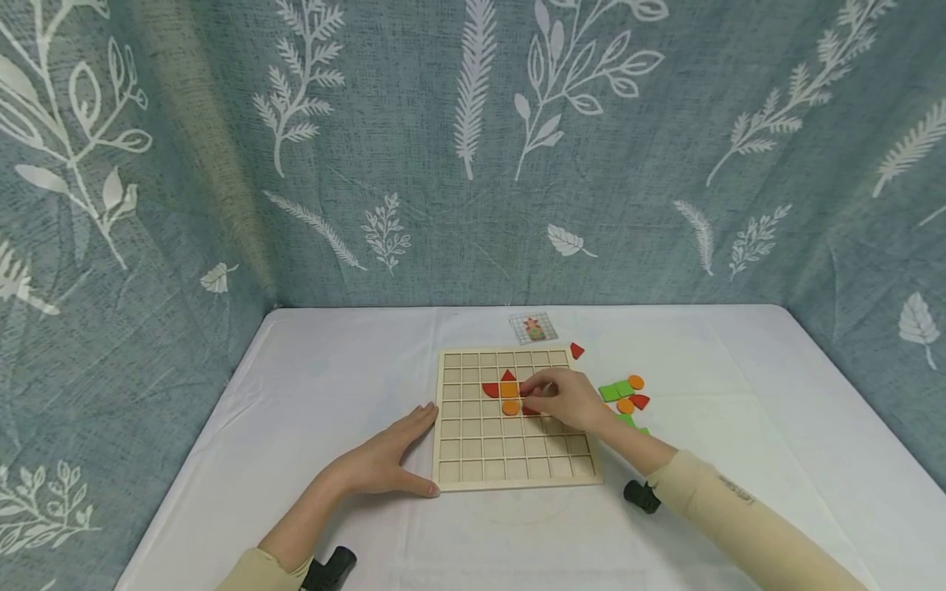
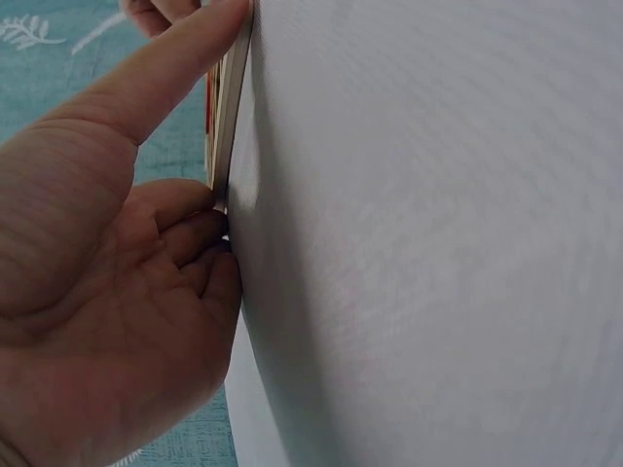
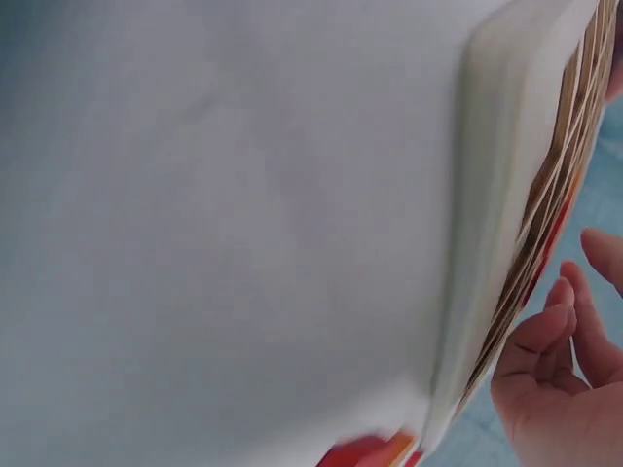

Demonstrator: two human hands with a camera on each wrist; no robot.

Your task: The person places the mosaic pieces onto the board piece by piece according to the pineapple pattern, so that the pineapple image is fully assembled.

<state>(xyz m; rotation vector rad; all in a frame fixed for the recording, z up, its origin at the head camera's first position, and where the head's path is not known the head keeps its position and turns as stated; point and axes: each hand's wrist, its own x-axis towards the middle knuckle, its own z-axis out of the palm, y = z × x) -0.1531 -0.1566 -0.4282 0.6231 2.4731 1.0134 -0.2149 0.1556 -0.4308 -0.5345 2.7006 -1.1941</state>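
Observation:
A wooden grid board [image 1: 473, 470] lies on the table with several flat pieces set in its cells. Among them are a red triangle [image 1: 507, 376], a red quarter circle [image 1: 491, 391], an orange square [image 1: 509, 390] and an orange disc [image 1: 511, 407]. My right hand [image 1: 565, 398] is over the board, its thumb and forefinger pinching a red piece [image 1: 535, 392] whose outline they partly hide. Another red piece [image 1: 530, 411] shows just below the thumb. Along the board's left side, my left hand [image 1: 380, 460] rests with thumb and fingers spread, fingertips touching the frame.
Beyond the board lies a small pattern card [image 1: 534, 328]. A red piece [image 1: 577, 351] sits by the far right corner. To the right are loose green squares [image 1: 617, 391], orange discs [image 1: 636, 382] and a red quarter circle [image 1: 640, 401], partly behind my right forearm. A patterned curtain [image 1: 443, 205] surrounds the table.

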